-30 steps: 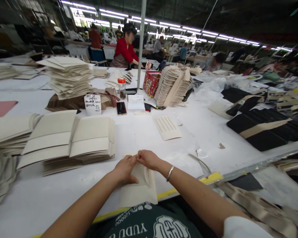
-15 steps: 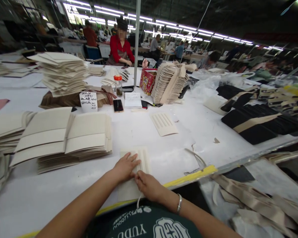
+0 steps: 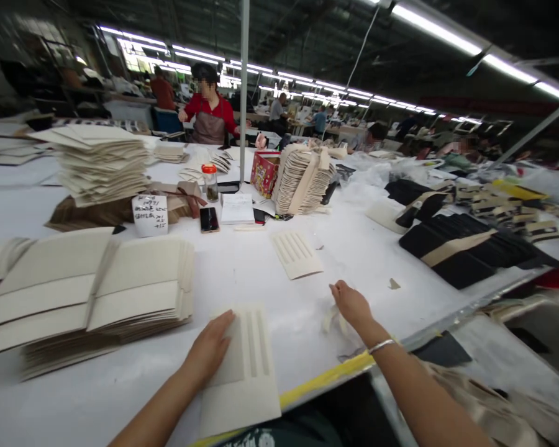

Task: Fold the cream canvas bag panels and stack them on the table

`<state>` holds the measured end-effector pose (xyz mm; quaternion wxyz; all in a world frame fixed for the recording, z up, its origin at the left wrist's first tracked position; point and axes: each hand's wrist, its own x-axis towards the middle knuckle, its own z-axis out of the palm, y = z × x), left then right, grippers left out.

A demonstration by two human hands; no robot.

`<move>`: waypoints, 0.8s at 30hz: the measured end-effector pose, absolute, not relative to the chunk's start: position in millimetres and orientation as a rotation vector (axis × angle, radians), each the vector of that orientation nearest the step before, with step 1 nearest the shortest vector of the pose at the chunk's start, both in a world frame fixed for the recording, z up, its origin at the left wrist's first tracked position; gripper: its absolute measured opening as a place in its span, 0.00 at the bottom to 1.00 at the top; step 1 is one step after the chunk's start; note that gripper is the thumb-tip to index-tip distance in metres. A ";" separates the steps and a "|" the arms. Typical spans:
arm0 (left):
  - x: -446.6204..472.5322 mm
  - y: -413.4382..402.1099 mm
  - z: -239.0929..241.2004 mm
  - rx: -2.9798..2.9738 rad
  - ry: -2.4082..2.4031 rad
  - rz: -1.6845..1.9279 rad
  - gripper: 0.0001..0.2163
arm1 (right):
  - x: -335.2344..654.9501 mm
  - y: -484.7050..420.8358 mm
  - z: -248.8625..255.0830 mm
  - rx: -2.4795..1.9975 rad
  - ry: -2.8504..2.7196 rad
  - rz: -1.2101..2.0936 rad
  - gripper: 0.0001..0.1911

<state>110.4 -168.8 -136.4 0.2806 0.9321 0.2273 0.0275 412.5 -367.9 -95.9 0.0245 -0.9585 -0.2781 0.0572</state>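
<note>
My left hand point(image 3: 209, 354) lies flat, fingers stretched out, on a cream fabric piece point(image 3: 251, 379) with stitched slots that sits at the near edge of the white table point(image 3: 242, 279). My right hand point(image 3: 351, 304) is out to the right over the table, fingers curled on a pale strip of fabric point(image 3: 328, 320) that trails beneath it. A second slotted cream piece point(image 3: 297, 254) lies farther back, apart from both hands.
Stacks of cream pieces point(image 3: 135, 285) stand left of my left hand, with taller piles point(image 3: 97, 161) behind. A phone point(image 3: 209, 218), a jar point(image 3: 209, 182), a red tin point(image 3: 264, 174), a tied bundle point(image 3: 302, 180) and a pole point(image 3: 243, 93) sit mid-table. Black pieces point(image 3: 456, 248) lie right. A person in red point(image 3: 209, 115) works opposite.
My right hand left the cream piece and swung out to the right with a pale strip. My left hand stayed pressed on the piece. The view tilted up.
</note>
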 end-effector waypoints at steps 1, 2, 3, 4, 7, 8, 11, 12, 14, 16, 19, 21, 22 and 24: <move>113.3 -167.8 -135.2 2.489 0.649 0.091 0.21 | 418.1 -363.4 -98.8 -3.020 -0.884 0.152 0.17; 116.6 -166.8 -133.6 2.479 0.682 0.104 0.21 | 418.7 -358.5 -99.9 -3.056 -0.931 0.105 0.17; 120.4 -165.6 -131.7 2.469 0.707 0.112 0.21 | 414.6 -353.1 -98.9 -3.073 -0.992 0.024 0.17; 124.3 -164.3 -129.5 2.459 0.724 0.118 0.21 | 406.2 -347.2 -96.1 -3.063 -1.061 -0.079 0.17; 136.8 -161.1 -122.5 2.437 0.737 0.109 0.20 | 361.8 -322.4 -85.0 -2.873 -1.296 -0.178 0.16; 140.9 -160.2 -120.1 2.441 0.730 0.089 0.19 | 343.4 -311.4 -83.4 -2.775 -1.367 -0.055 0.15; 151.9 -156.6 -113.5 2.501 0.746 -0.055 0.15 | 293.0 -274.8 -90.5 -2.488 -1.429 0.538 0.11; 155.0 -154.6 -111.9 2.524 0.761 -0.109 0.14 | 280.7 -263.6 -96.0 -2.418 -1.419 0.684 0.11; 160.1 -148.8 -109.9 2.548 0.780 -0.192 0.11 | 265.4 -245.7 -108.3 -2.345 -1.383 0.866 0.13; 164.3 -141.5 -109.2 2.549 0.756 -0.242 0.09 | 260.6 -234.8 -118.4 -2.329 -1.307 0.985 0.13; 171.3 -131.3 -108.6 2.544 0.712 -0.321 0.08 | 262.6 -228.0 -124.3 -2.303 -1.151 1.167 0.13; 177.1 -127.2 -107.0 2.535 0.706 -0.384 0.08 | 263.8 -225.5 -122.9 -2.300 -1.049 1.268 0.14; 180.2 -126.0 -105.9 2.529 0.706 -0.417 0.07 | 263.8 -224.2 -121.5 -2.308 -1.007 1.297 0.14; 185.8 -124.7 -103.6 2.509 0.697 -0.483 0.06 | 263.0 -220.9 -119.0 -2.334 -0.941 1.335 0.15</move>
